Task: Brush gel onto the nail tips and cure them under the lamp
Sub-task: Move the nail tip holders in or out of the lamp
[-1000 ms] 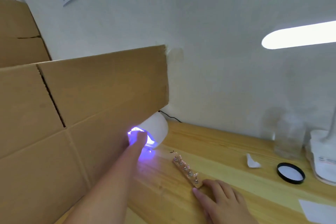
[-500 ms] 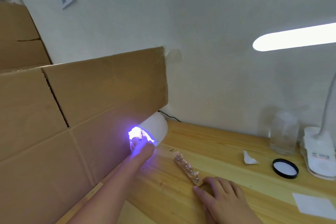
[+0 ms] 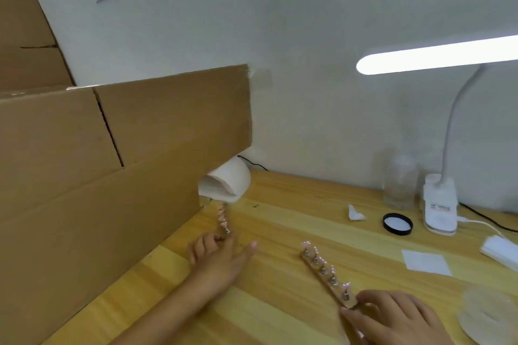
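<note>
The white curing lamp sits at the back of the wooden table, half under a cardboard flap, and its violet light is off. A wooden strip of pink nail tips reaches from the lamp's mouth toward me. My left hand pinches the near end of that strip with curled fingers, thumb spread to the right. A second wooden strip with several nail tips on metal stands lies diagonally at centre right. My right hand rests at its near end, fingertips holding the strip's corner.
A large cardboard box fills the left side. At the right stand a lit white desk lamp, a clear bottle, a black lid, paper pieces and a clear round dish.
The curing lamp's violet light has gone out. My left hand has drawn back from the lamp's mouth toward me, pulling a strip of nail tips out with it. My right hand stays on the other strip.
</note>
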The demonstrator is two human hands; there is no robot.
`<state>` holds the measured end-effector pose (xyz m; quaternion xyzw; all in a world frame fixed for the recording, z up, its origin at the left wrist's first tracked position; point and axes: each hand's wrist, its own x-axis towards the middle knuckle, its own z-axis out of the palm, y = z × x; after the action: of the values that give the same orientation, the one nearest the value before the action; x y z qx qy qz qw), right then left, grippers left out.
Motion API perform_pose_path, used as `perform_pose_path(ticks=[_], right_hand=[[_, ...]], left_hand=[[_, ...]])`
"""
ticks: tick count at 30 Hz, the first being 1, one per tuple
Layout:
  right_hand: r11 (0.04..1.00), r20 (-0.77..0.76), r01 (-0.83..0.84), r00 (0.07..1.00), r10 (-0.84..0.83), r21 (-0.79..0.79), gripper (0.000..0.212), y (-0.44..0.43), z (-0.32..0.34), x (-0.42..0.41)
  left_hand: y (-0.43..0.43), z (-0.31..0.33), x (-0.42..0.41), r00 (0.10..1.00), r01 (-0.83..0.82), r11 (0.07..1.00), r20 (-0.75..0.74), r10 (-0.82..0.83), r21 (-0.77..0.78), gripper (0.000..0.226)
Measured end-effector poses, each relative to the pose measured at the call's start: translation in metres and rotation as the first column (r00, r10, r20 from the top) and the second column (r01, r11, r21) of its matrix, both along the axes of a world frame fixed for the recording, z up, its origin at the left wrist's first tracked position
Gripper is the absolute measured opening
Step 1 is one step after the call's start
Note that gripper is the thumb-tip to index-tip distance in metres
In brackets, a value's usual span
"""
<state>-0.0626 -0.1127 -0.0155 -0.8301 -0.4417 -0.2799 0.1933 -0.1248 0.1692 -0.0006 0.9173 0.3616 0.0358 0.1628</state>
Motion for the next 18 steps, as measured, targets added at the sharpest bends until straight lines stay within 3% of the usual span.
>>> perform_pose_path(ticks=[3,5,6,7,10,12,15,18], right_hand=[[0.999,0.066,0.044,0.997,-0.043,-0.017,0.088,-0.03,0.002,-0.01],[0.998,0.091,0.052,0.995,-0.048,-0.046,0.087,-0.05,0.008,-0.014],[0.995,0.073,0.074,0.995,-0.069,-0.067,0.085,-0.06,0.007,-0.016],[0.988,0.028,0.111,0.994,-0.109,-0.106,0.078,-0.072,0.008,-0.017],[0.946,-0.102,0.156,0.976,-0.191,-0.283,0.026,-0.093,0.015,-0.041],[0.971,-0.197,0.176,0.958,-0.207,-0.162,0.017,-0.109,0.014,-0.049],[0.963,-0.024,0.213,0.975,-0.22,-0.166,0.056,-0.135,0.009,-0.057],[0.949,-0.034,0.211,0.974,-0.225,-0.235,0.074,-0.157,0.015,-0.061]], left_hand=[[-0.053,0.0,-0.031,0.981,0.154,0.987,-0.126,-0.147,0.046,0.064],[-0.089,0.003,-0.044,0.946,0.301,0.952,-0.147,-0.29,0.054,0.078],[-0.108,0.002,-0.049,0.914,0.403,0.904,-0.114,-0.389,0.144,0.085],[-0.129,0.004,-0.052,0.88,0.475,0.84,-0.119,-0.46,0.262,0.084],[-0.178,0.008,-0.054,0.801,0.587,0.758,-0.062,-0.596,0.285,0.063],[-0.195,0.013,-0.052,0.749,0.663,0.722,-0.159,-0.643,0.2,0.067],[-0.201,0.013,-0.03,0.706,0.706,0.688,-0.103,-0.701,0.168,0.088],[-0.197,-0.001,-0.007,0.68,0.732,0.672,-0.05,-0.732,0.112,0.091]])
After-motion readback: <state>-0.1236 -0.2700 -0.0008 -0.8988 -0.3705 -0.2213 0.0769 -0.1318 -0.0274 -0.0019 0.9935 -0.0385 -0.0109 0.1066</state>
